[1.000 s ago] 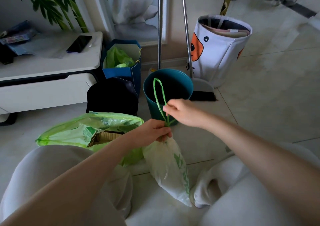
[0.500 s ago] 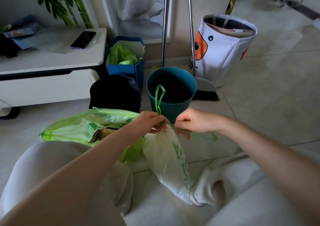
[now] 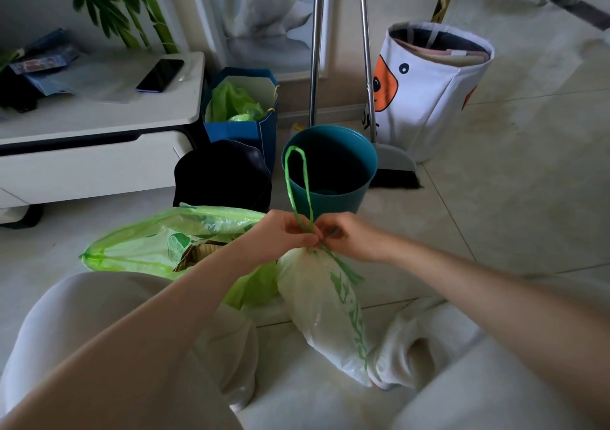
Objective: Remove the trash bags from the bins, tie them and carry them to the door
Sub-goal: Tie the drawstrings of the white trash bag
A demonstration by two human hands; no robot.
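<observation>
A pale white trash bag (image 3: 325, 307) with green print hangs between my knees, its neck cinched. My left hand (image 3: 284, 236) and my right hand (image 3: 346, 236) meet at that neck, both pinching its green drawstring (image 3: 298, 182), whose loop stands up in front of the teal bin (image 3: 330, 168). A second drawstring end trails down the bag to the right. A green trash bag (image 3: 158, 248) lies open on the floor to the left, with cardboard inside. The teal bin holds no bag. A black bin (image 3: 221, 175) stands left of it.
A blue paper bag (image 3: 244, 129) holding green plastic stands behind the black bin. A broom and dustpan (image 3: 394, 165) lean at the wall. A white fabric basket (image 3: 429, 89) sits at right. A low white cabinet (image 3: 92, 152) with a phone stands at left.
My right hand has come back in from the right to meet my left hand at the bag's neck. The drawstring loop stands taller again.
</observation>
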